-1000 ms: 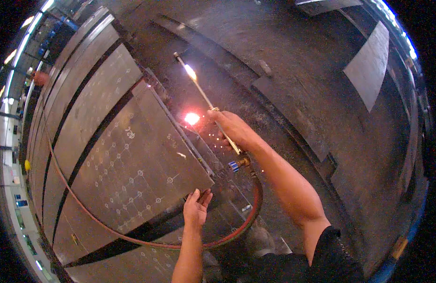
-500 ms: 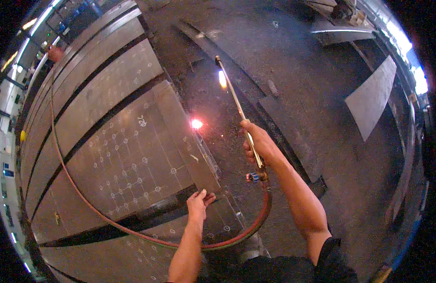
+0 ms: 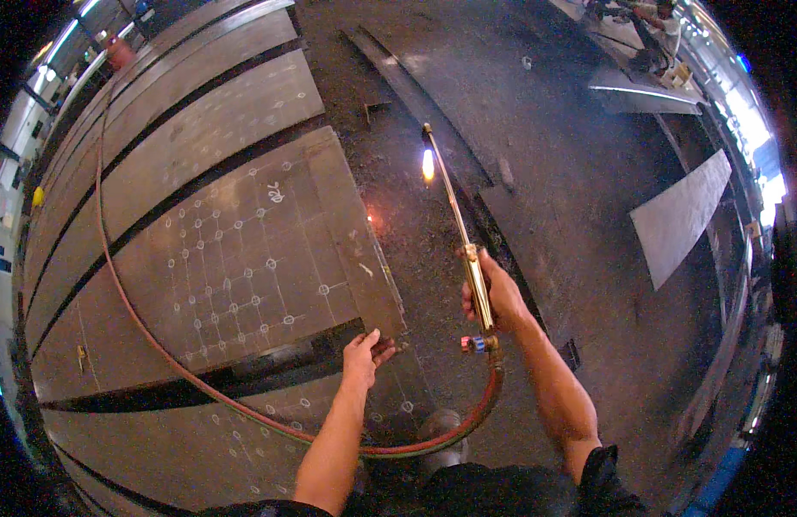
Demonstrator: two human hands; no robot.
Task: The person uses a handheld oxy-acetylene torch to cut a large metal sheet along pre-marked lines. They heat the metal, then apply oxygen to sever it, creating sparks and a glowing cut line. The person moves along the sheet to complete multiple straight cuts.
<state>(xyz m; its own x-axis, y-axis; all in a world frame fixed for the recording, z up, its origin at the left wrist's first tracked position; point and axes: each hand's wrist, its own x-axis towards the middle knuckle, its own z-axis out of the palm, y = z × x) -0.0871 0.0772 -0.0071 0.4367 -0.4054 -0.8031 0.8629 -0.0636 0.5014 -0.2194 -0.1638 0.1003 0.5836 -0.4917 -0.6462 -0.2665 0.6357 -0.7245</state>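
My right hand (image 3: 493,293) grips the brass handle of a long cutting torch (image 3: 454,220). Its tip points away from me and a small flame (image 3: 428,164) burns there, lifted above the floor. My left hand (image 3: 364,355) rests with fingers spread on the near corner of a large steel plate (image 3: 243,258) marked with a grid of chalk circles. A red-hot glowing spot (image 3: 377,220) sits at the plate's right edge, left of the torch. A red and green hose (image 3: 243,409) runs from the torch handle, loops under my arms and across the plates to the far left.
More long steel plates (image 3: 183,112) lie side by side to the left with dark gaps between them. Steel strips (image 3: 415,82) and a loose sheet (image 3: 678,220) lie on the dirty floor to the right. Another person (image 3: 648,21) works at the far top right.
The torch has swung up and to the right, away from the plate's edge, and the glowing spot has dimmed. My left hand stays on the plate's corner.
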